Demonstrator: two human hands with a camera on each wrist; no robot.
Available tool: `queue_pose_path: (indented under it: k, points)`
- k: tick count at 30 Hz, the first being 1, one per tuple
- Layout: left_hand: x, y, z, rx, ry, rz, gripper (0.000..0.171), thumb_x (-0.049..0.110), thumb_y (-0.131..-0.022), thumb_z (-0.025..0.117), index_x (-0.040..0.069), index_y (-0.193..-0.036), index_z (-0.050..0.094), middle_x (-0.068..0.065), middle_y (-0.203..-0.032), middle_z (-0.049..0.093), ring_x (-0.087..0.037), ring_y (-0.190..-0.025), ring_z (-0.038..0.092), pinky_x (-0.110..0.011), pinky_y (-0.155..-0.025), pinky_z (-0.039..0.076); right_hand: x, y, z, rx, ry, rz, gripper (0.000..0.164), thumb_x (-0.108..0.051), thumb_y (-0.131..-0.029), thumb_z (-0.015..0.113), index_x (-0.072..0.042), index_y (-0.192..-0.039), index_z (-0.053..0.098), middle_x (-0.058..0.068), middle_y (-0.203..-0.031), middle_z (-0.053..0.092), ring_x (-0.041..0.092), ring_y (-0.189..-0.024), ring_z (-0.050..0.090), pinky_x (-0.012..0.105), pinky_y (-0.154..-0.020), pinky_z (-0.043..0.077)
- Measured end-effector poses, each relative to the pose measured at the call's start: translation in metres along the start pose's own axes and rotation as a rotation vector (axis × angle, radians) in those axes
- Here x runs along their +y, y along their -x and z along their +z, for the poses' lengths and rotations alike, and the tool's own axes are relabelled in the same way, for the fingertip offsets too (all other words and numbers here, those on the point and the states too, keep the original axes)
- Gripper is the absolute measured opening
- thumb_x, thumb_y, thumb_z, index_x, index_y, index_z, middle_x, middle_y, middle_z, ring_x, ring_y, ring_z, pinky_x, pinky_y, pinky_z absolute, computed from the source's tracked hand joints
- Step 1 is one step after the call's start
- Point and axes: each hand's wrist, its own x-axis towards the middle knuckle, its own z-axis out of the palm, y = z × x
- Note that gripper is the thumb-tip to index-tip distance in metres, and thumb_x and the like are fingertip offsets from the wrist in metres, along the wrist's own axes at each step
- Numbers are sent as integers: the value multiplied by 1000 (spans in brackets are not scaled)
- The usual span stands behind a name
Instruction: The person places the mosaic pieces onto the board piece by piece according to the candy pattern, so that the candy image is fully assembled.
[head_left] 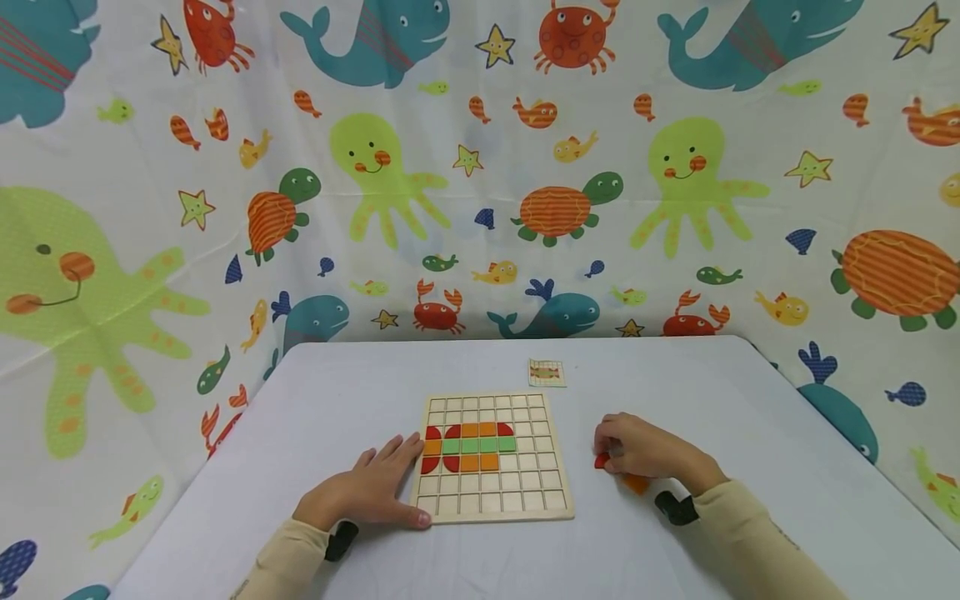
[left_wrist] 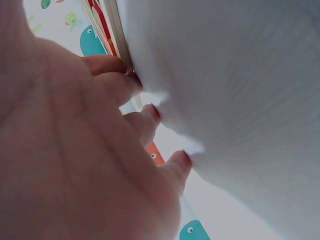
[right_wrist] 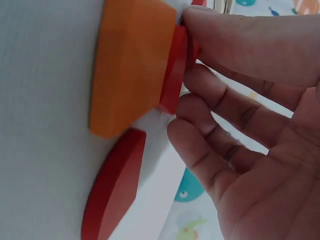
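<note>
A square wooden grid board (head_left: 495, 503) lies on the table, with red rounded tiles (head_left: 452, 464), orange tiles (head_left: 469, 430) and green tiles (head_left: 480, 445) set in some of its cells. At its left side my left hand (head_left: 367, 493) rests with fingers spread, the thumb on the front left corner. My right hand (head_left: 647, 452) is right of the board, low over a small group of loose pieces. Its thumb and fingertips pinch a red tile (right_wrist: 193, 49). Close by are another red tile (right_wrist: 172, 75), an orange tile (right_wrist: 132, 65) and a curved red tile (right_wrist: 116, 185).
A small pattern card (head_left: 547, 373) lies behind the board. White cloth covers the table (head_left: 360, 375). A curtain (head_left: 465, 75) printed with sea animals hangs behind and at the sides. Both wrists carry black camera bands.
</note>
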Motion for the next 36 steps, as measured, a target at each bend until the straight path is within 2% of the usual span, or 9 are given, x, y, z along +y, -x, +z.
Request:
queue_pose_path:
  k: [5, 9, 13, 16, 18, 21, 28, 32, 36]
  points:
    - [-1, -1, 0, -3, -2, 0, 122, 62, -75, 90, 8, -169, 32, -15, -174, 27, -42, -161, 17, -70, -125, 11, -5, -3, 5, -25, -29, -48, 21, -6, -89, 87, -18, -94, 70, -9, -88, 59, 15, -87, 54, 29, -75, 52]
    - [-2, -1, 0, -5, -5, 4, 122, 62, -76, 90, 8, -169, 31, -15, -175, 27, -41, -161, 17, -69, -125, 11, -11, -6, 9, -72, -113, -85, 22, -6, -90, 87, -18, -91, 68, -9, -83, 60, 13, -82, 55, 27, -71, 50]
    - [-2, -1, -1, -7, -8, 5, 122, 61, -76, 90, 9, -169, 31, -15, -175, 27, -42, -161, 17, -69, -125, 12, -18, -10, 13, -132, -349, -111, 13, -7, -94, 82, -12, -91, 71, -4, -82, 67, 13, -77, 58, 25, -68, 48]
    - [-2, -1, -1, -6, -9, 7, 122, 61, -77, 90, 9, -169, 31, -15, -175, 27, -41, -161, 17, -68, -126, 12, -25, -14, 16, -169, -579, -97, 3, -6, -99, 76, -4, -99, 74, 5, -87, 71, 17, -74, 61, 24, -67, 52]
    - [-2, -1, -1, -6, -7, 8, 121, 61, -77, 90, 9, -169, 31, -14, -175, 27, -41, -161, 17, -68, -126, 12, -28, -17, 18, -178, -694, -79, 9, -5, -101, 73, 2, -106, 74, 10, -90, 72, 18, -73, 65, 26, -67, 57]
    - [-2, -1, -1, -6, -3, 9, 121, 61, -77, 90, 8, -169, 31, -15, -175, 27, -41, -161, 17, -68, -126, 12, -32, -23, 19, -176, -820, -46, 19, -3, -102, 69, 8, -117, 71, 16, -97, 72, 21, -77, 72, 30, -76, 63]
    - [-2, 0, 0, -6, 19, 10, 121, 61, -77, 90, 8, -169, 31, -15, -174, 28, -41, -161, 18, -67, -126, 12, -41, -36, 22, -106, -864, 17, 39, -3, -104, 63, 4, -143, 64, 18, -110, 61, 28, -87, 78, 34, -90, 62]
    - [-2, 0, 0, -7, 22, 17, 122, 61, -77, 90, 7, -169, 31, -15, -174, 28, -41, -161, 18, -67, -126, 12, -48, -43, 24, -90, -870, 10, 36, -4, -107, 60, 3, -141, 66, 19, -115, 63, 28, -86, 78, 33, -93, 61]
    - [-2, 0, 0, -5, 17, 18, 122, 62, -77, 89, 8, -169, 31, -14, -174, 28, -40, -161, 18, -66, -127, 12, -55, -50, 24, -77, -903, -9, 31, -4, -107, 60, 8, -134, 68, 19, -113, 67, 23, -81, 76, 33, -85, 63]
